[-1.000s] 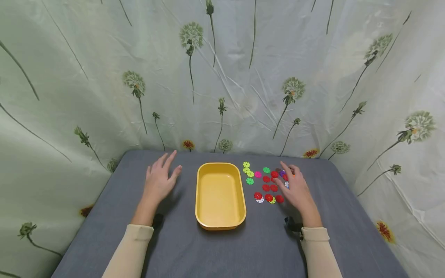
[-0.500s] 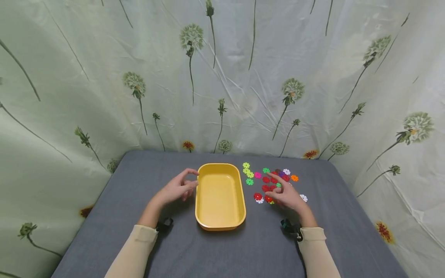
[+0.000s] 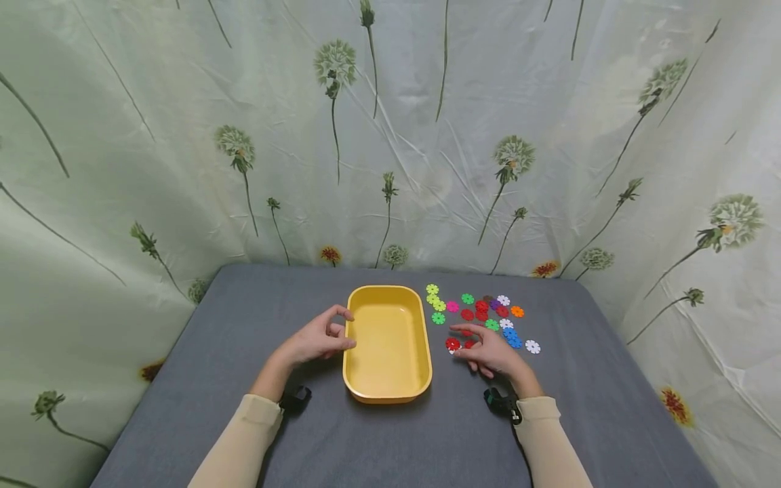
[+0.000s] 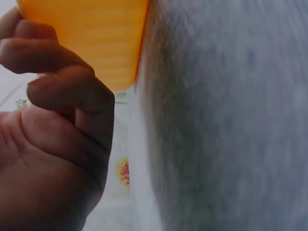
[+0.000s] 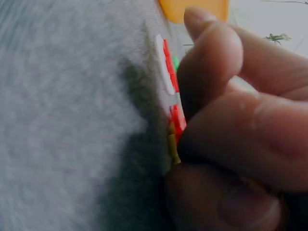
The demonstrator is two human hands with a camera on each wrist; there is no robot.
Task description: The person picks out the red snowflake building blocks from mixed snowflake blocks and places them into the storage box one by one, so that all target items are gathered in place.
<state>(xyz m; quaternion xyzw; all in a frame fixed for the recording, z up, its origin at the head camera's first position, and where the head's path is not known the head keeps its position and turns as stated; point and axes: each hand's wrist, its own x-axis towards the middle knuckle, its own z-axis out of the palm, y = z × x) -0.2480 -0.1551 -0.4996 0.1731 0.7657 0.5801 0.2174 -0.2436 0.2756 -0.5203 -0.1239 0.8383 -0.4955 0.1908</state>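
A yellow rectangular tray [image 3: 390,356] stands on the grey-covered table. At its left rim, my left hand [image 3: 312,339] grips the edge with thumb and index finger; the left wrist view shows other fingers curled against the tray's outer wall [image 4: 108,45]. To the right of the tray lie several flower-shaped plastic discs. My right hand [image 3: 495,354] hovers over the near ones, its index finger and thumb apart. By its thumb are a red disc [image 3: 452,344] and a white disc [image 5: 164,65] beneath it. The palm hides some discs.
Farther back lie yellow-green discs [image 3: 432,289], a pink disc [image 3: 452,306] and an orange disc [image 3: 517,312]. Blue discs [image 3: 512,338] and a white disc [image 3: 533,347] lie right of my right hand. A floral curtain [image 3: 421,135] hangs behind the table [image 3: 390,451].
My left hand has come right and nearer, onto the tray's left rim. My right hand has moved left and nearer, uncovering the blue, white and orange discs. The tray stays put.
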